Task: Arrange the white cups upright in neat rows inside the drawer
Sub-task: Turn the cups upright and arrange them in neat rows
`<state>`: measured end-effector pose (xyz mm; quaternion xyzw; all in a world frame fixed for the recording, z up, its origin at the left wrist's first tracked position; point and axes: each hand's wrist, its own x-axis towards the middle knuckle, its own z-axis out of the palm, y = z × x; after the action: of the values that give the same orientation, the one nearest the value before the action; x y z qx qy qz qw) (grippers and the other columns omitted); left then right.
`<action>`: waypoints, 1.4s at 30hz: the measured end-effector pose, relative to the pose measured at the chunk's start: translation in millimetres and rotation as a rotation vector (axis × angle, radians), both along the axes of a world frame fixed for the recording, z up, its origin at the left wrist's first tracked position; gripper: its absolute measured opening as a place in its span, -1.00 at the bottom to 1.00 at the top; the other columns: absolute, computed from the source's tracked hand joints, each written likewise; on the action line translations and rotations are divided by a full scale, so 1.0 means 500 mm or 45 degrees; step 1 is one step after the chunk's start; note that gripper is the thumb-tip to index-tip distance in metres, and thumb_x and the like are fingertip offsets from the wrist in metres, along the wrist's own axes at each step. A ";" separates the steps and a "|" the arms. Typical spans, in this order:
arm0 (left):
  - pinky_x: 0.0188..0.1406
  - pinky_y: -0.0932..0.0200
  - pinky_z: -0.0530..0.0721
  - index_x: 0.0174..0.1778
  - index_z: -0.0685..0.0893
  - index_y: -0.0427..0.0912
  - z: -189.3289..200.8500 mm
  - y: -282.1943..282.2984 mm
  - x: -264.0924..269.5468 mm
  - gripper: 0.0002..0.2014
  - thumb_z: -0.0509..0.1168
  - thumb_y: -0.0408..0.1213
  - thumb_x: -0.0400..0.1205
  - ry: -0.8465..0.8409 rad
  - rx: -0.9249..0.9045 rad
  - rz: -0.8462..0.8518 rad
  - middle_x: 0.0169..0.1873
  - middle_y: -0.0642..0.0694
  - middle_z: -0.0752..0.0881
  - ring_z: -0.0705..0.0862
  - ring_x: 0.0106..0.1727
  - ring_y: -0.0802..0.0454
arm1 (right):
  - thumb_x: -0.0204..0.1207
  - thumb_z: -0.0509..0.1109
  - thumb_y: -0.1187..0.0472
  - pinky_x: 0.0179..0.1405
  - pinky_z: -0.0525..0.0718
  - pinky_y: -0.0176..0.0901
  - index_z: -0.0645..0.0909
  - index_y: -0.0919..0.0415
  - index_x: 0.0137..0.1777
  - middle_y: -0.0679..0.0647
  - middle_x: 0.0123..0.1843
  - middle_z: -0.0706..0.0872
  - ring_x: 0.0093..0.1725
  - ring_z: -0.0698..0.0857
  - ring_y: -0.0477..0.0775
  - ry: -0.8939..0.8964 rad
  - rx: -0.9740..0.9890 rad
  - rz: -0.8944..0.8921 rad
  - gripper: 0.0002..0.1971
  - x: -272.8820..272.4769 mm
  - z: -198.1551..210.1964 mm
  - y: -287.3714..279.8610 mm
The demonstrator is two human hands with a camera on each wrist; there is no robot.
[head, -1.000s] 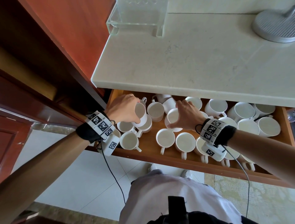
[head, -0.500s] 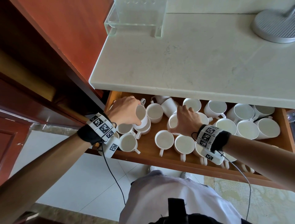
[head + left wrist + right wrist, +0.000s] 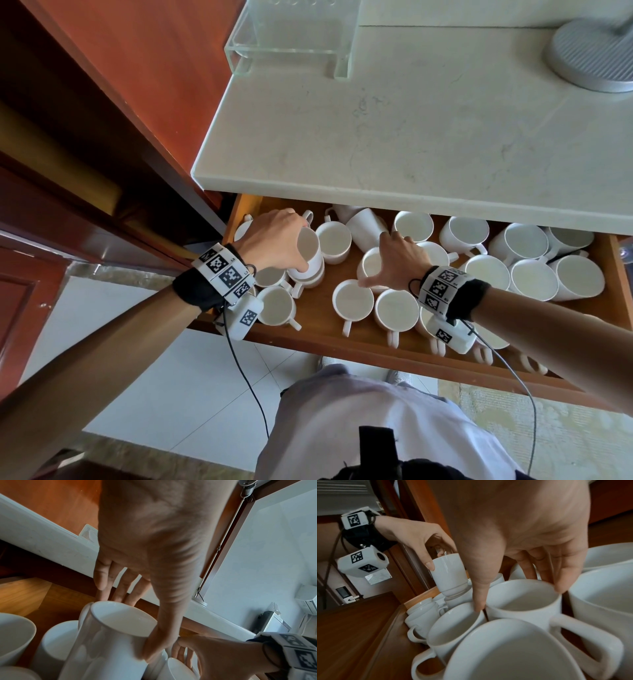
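Observation:
The wooden drawer (image 3: 318, 310) is pulled out and holds several white cups. My left hand (image 3: 301, 244) grips one white cup (image 3: 308, 245) by its rim at the drawer's left end. That cup (image 3: 448, 572) sits tilted in the mouth of another cup (image 3: 313, 279). In the left wrist view the thumb and fingers of the left hand (image 3: 132, 626) clasp the cup (image 3: 111, 642). My right hand (image 3: 375, 258) reaches over an upright cup (image 3: 371, 265) in the middle, thumb and fingers (image 3: 559, 588) pinching its rim (image 3: 522, 616). Behind it a cup (image 3: 366, 226) lies on its side.
A pale stone countertop (image 3: 411, 120) overhangs the drawer's back. A clear acrylic stand (image 3: 291, 34) and a grey round base (image 3: 592, 51) rest on it. A red-brown cabinet panel (image 3: 120, 85) stands at the left. Upright cups (image 3: 397, 310) line the drawer's front edge.
My right hand has reached further back over its cup, thumb now on the near side. The left hand still holds its cup in about the same place.

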<state>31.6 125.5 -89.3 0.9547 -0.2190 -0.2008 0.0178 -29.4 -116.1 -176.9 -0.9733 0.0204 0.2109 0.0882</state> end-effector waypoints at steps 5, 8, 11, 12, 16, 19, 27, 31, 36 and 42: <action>-0.18 0.13 0.63 0.34 0.70 0.06 0.000 -0.002 0.000 -0.31 0.62 0.02 0.23 0.007 0.003 0.005 -0.01 0.06 0.62 0.65 0.01 -0.02 | 0.16 0.64 -0.44 -0.01 0.63 0.10 0.43 0.27 0.33 0.22 0.28 0.56 0.28 0.61 0.34 0.043 0.078 0.009 -0.03 -0.001 -0.008 -0.006; -0.24 0.15 0.54 0.30 0.70 0.03 0.000 -0.005 0.002 -0.34 0.63 0.02 0.25 0.007 0.005 -0.001 -0.03 0.06 0.60 0.64 -0.01 -0.01 | 0.25 0.62 -0.39 0.10 0.66 0.14 0.41 0.27 0.42 0.23 0.37 0.51 0.39 0.55 0.32 0.067 0.079 0.027 -0.05 -0.004 -0.007 -0.002; -0.22 0.13 0.60 0.24 0.72 0.02 0.003 -0.007 0.004 -0.38 0.63 0.02 0.24 0.008 0.016 0.004 -0.03 0.05 0.62 0.65 -0.02 -0.02 | 0.26 0.61 -0.38 0.10 0.66 0.14 0.42 0.25 0.43 0.21 0.37 0.51 0.38 0.55 0.30 0.091 0.072 0.035 -0.06 -0.003 0.001 -0.002; -0.22 0.13 0.62 0.22 0.73 0.01 0.004 -0.007 0.004 -0.39 0.63 0.02 0.24 0.008 0.017 0.006 -0.04 0.05 0.63 0.65 -0.03 -0.02 | 0.28 0.60 -0.38 0.12 0.65 0.15 0.42 0.25 0.45 0.21 0.38 0.50 0.40 0.54 0.31 0.092 0.056 0.056 -0.07 -0.003 0.005 -0.001; -0.26 0.14 0.56 0.21 0.74 0.03 0.007 -0.007 0.006 -0.40 0.63 0.00 0.23 0.009 0.009 0.016 -0.05 0.07 0.62 0.65 -0.03 -0.01 | 0.47 0.52 -0.25 0.15 0.63 0.08 0.44 0.07 0.55 0.12 0.44 0.48 0.44 0.51 0.22 -0.087 0.063 0.385 -0.27 -0.002 0.030 0.017; -0.27 0.16 0.53 0.25 0.73 0.07 0.008 -0.002 0.005 -0.38 0.63 0.00 0.23 0.019 0.002 0.020 -0.06 0.09 0.59 0.64 -0.02 0.01 | 0.56 0.49 -0.07 0.04 0.66 -0.03 0.55 -0.01 0.47 0.01 0.35 0.60 0.32 0.62 0.08 0.026 0.151 0.701 -0.50 0.000 0.039 0.044; -0.38 0.17 0.38 0.28 0.68 0.07 0.020 0.012 -0.005 -0.37 0.64 -0.01 0.26 0.010 -0.015 0.030 -0.12 0.12 0.50 0.59 -0.04 0.02 | 0.56 0.38 0.36 0.03 0.75 0.11 0.60 0.05 0.41 0.04 0.14 0.76 0.19 0.73 0.20 0.103 -0.086 1.043 -0.57 0.007 0.019 0.088; -0.38 0.17 0.38 0.25 0.68 0.04 0.020 0.020 -0.007 -0.38 0.65 -0.01 0.26 -0.002 -0.024 0.024 -0.11 0.08 0.54 0.61 -0.04 -0.01 | 0.54 0.40 0.46 0.13 0.68 0.04 0.61 0.05 0.48 0.05 0.26 0.74 0.31 0.69 0.20 0.115 0.011 1.032 -0.47 0.012 0.007 0.087; -0.27 0.08 0.51 0.03 0.65 -0.06 0.017 0.025 -0.011 -0.48 0.64 0.01 0.23 0.003 -0.013 0.054 -0.14 0.05 0.56 0.65 -0.04 -0.06 | 0.54 0.32 0.49 0.13 0.65 0.01 0.65 0.09 0.42 0.06 0.23 0.73 0.31 0.66 0.19 0.152 0.046 1.015 -0.50 0.012 -0.001 0.088; -0.30 0.12 0.51 0.10 0.68 -0.07 0.016 0.026 -0.010 -0.45 0.64 0.03 0.24 -0.019 -0.005 0.027 -0.11 0.05 0.58 0.64 -0.06 -0.02 | 0.54 0.32 0.49 0.19 0.66 0.02 0.63 0.07 0.47 0.04 0.31 0.72 0.34 0.64 0.16 0.133 0.070 1.018 -0.47 0.009 -0.003 0.083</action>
<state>26.3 138.8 -81.5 0.9584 -0.2092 -0.1929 0.0200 -25.0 -74.4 -178.4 -0.8898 -0.3609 0.2782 0.0241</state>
